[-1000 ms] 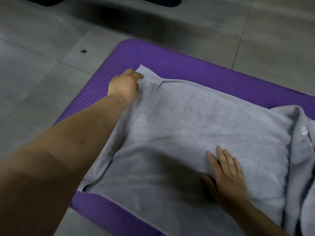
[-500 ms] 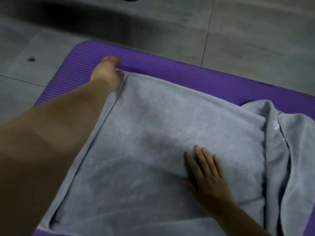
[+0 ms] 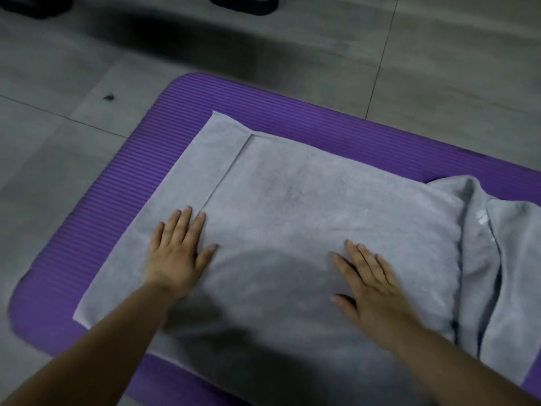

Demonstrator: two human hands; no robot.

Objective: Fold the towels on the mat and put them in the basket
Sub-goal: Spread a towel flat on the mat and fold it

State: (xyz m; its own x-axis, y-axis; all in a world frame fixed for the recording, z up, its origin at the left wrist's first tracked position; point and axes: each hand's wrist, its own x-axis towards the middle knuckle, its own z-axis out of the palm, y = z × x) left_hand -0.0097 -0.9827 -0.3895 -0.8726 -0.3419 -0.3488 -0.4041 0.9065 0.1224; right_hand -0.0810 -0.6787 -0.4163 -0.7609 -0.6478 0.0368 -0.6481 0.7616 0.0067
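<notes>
Head view: grey towel point(image 3: 292, 194) lies flat on the purple mat point(image 3: 126, 186), which sits on a tiled floor point(image 3: 58, 60). It looks doubled over once. The upper layer's edge runs down the left side and leaves a strip of the lower layer exposed, so the edges aren't flush.

Left hand point(image 3: 175, 253) is flat, fingers straight and spread, pressing across that edge line. Right hand point(image 3: 371, 285) is also flat and palm down, on the upper layer nearer the right side. Neither of the hands grips anything.

Second towel point(image 3: 506, 259), also grey, is bunched in loose folds at the right of the mat, touching the first one's right edge. A white tag point(image 3: 481, 219) shows near where they meet. It's unfolded as far as I can tell.

Basket: not in frame.

Status, my read: early. Towel one has its first fold in and this looks like a smoothing pass. Left to do: probably at least one more fold to get it to basket size, move it, then the whole job for towel two. Can't confirm anything is in the basket.
</notes>
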